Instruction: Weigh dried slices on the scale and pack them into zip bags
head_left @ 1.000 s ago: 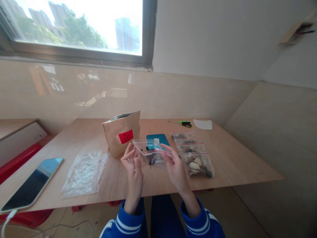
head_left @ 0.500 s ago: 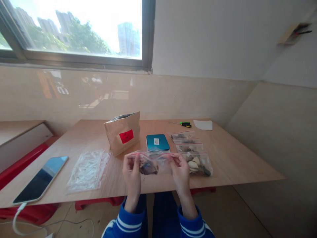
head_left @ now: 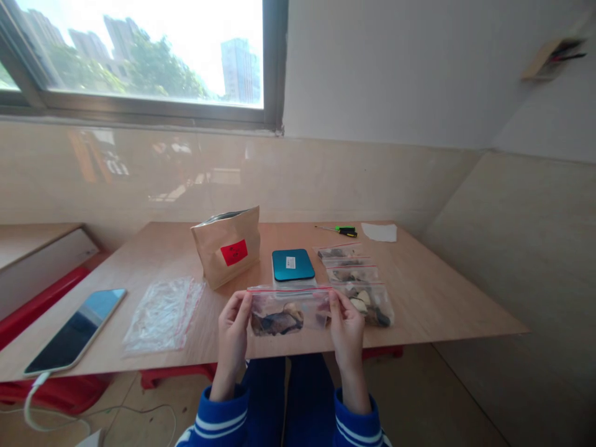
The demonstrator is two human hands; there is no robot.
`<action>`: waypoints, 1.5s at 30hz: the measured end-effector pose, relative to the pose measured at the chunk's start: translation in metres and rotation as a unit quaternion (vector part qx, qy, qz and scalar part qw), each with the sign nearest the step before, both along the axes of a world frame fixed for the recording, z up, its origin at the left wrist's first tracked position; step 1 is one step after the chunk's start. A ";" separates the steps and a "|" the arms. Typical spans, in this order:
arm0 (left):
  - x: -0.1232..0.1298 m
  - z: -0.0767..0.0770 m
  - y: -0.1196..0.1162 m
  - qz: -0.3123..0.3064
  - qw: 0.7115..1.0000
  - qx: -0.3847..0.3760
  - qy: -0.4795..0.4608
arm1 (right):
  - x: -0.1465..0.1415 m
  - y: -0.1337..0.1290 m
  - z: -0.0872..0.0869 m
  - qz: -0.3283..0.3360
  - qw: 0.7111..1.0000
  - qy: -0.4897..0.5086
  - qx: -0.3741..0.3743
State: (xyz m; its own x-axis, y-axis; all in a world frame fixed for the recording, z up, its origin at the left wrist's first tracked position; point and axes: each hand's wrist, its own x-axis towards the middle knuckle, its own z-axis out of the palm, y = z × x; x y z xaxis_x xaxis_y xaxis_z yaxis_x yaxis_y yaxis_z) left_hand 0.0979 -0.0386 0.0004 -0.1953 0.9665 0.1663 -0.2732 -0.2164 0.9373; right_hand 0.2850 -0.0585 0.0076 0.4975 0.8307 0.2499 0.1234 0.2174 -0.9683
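A clear zip-lock bag (head_left: 314,310) with a red seal line is stretched level above the table's front edge. Dark and tan dried pieces (head_left: 279,320) lie inside it, mostly toward its left. My left hand (head_left: 234,320) pinches the bag's upper left corner between thumb and fingers. At the upper right corner, my right hand (head_left: 346,320) pinches it the same way. Behind the bag sits a flat scale with a blue top (head_left: 293,265) and a white label; its near part is hidden. Several filled zip-lock bags (head_left: 367,304) lie overlapping to the right.
An open brown paper pouch (head_left: 228,251) with a red label stands at the left back. Nearer lie empty clear bags (head_left: 161,316) and a phone (head_left: 77,332) with a white cable. Two screwdrivers (head_left: 345,231) and a white paper (head_left: 379,232) are at the back right.
My hands have moved apart and pulled the bag's mouth from wavy to straight. The bag now faces me flatter, showing more of the pieces inside.
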 end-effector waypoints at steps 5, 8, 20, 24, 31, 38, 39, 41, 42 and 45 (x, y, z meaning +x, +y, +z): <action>-0.009 -0.009 0.001 0.014 0.998 0.009 0.060 | 0.001 -0.003 -0.006 -0.025 1.000 -0.011 0.015; -0.014 -0.007 -0.002 0.035 0.993 0.018 0.108 | -0.002 -0.005 -0.007 -0.026 0.998 -0.039 0.034; -0.002 0.002 -0.010 0.136 0.986 0.040 0.086 | -0.017 -0.007 -0.003 -0.003 0.998 0.042 0.045; 0.014 0.003 -0.010 0.061 0.997 -0.005 -0.056 | -0.025 0.002 -0.012 0.042 0.987 0.147 0.047; 0.014 -0.003 -0.010 0.044 0.998 -0.010 -0.041 | -0.026 0.005 -0.024 0.053 0.982 0.180 -0.020; -0.004 -0.005 -0.004 0.051 0.998 0.019 0.026 | -0.018 0.002 -0.018 0.022 0.989 0.143 -0.009; -0.007 -0.003 -0.004 0.048 0.998 0.023 0.039 | -0.017 0.001 -0.017 0.023 0.989 0.144 -0.008; -0.012 0.000 -0.005 0.030 0.997 0.026 0.058 | -0.015 -0.001 -0.015 0.028 0.989 0.147 -0.005; -0.014 0.002 -0.006 0.021 0.997 0.027 0.065 | -0.015 -0.002 -0.014 0.031 0.988 0.149 -0.003; -0.017 0.006 -0.010 0.011 0.996 0.032 0.079 | -0.015 -0.004 -0.010 0.035 0.987 0.155 0.004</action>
